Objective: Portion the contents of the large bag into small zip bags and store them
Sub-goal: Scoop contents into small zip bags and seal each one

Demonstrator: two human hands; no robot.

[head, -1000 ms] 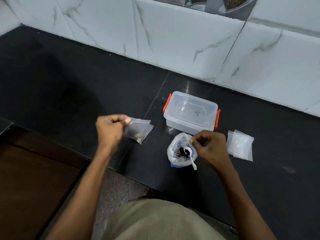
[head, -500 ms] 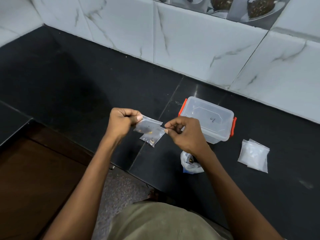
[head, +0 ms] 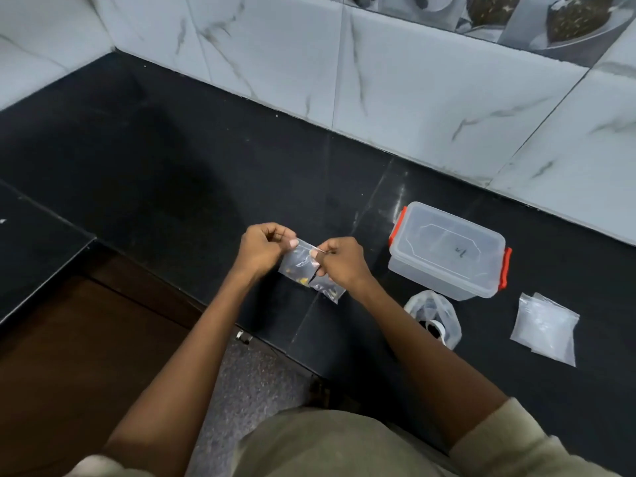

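We're at the sealing step — both hands are up at frame centre, working the top edge of a small zip bag [head: 298, 261]. The left hand [head: 263, 247] pinches one end of the strip, the right hand [head: 340, 261] pinches the other, fingers curled tight on the plastic. We can make out a few dark and yellowish bits in its lower corner. A second small bag [head: 328, 287] hangs or lies just below the right hand; we can't tell whether that hand is holding it too.

Next, we'd judge, the zip wants pressing shut along its whole length, and then the bag goes into the lidded storage box [head: 447, 251], right of centre with its orange clips — the lid looks closed, so that has to come off first.

The large bag [head: 433, 313] sits open at lower right, just in front of the box, with a white spoon [head: 437, 328] inside. A stack of empty zip bags [head: 547, 327] lies further right.

All of it rests on a glossy black stone tabletop [head: 172, 166], backed by white marbled wall tiles [head: 413, 80] across the top of the frame. Brown floor shows at lower left.
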